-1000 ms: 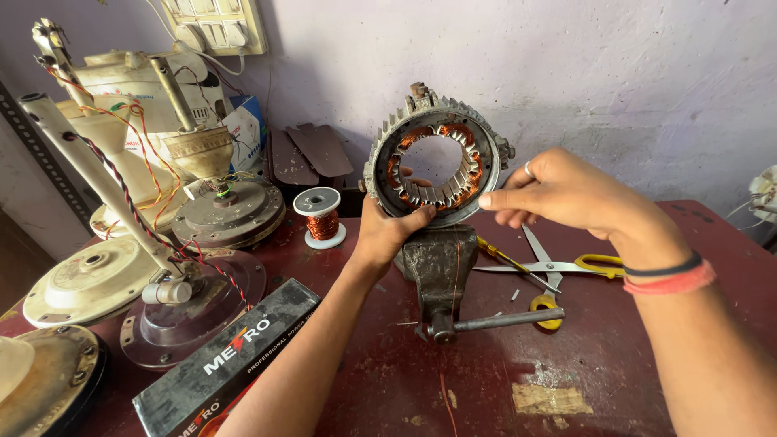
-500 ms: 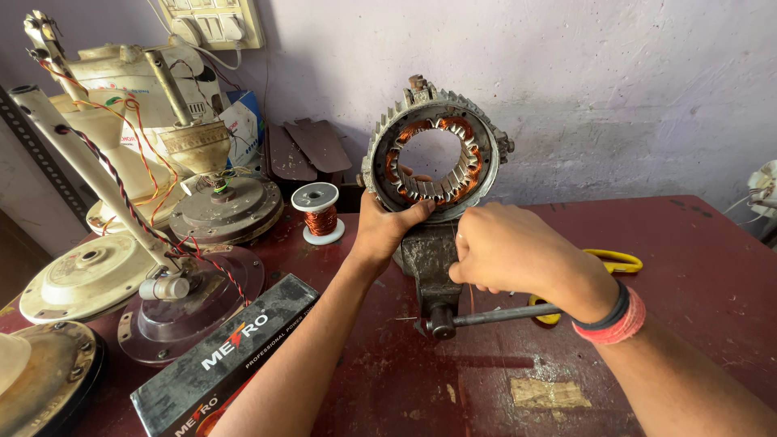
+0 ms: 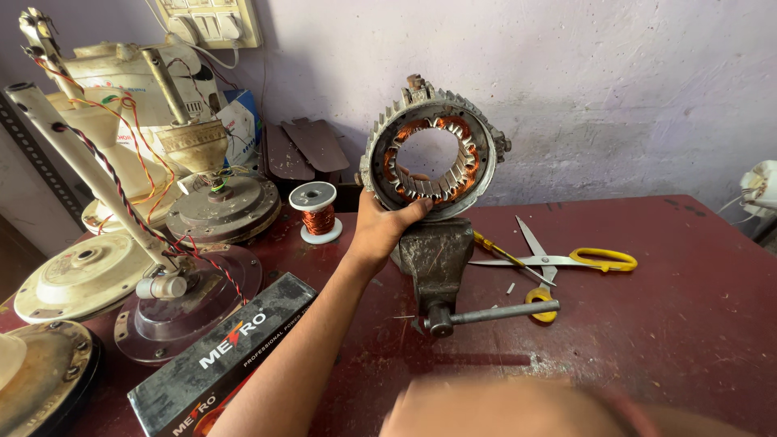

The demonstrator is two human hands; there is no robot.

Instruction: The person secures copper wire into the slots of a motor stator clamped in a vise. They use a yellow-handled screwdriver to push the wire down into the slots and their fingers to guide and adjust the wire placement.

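Right hand (image 3: pixel 518 409) pulled back from vise to bottom edge of frame, blurred, grip impossible to tell. Left hand (image 3: pixel 380 231) cups lower left rim of motor ring (image 3: pixel 429 150), fingers curled on it. Ring upright at frame centre, clamped in vise (image 3: pixel 437 259). Scissors (image 3: pixel 558 263) right of vise; wire spool (image 3: pixel 316 212) left.

Left hand (image 3: pixel 379 228) raised, fingers curled; right hand (image 3: pixel 518 409) low, blurred.

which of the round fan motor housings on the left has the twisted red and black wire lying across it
The dark maroon round housing, nearest the black box. The cream one and the brown one behind it show no such wire.
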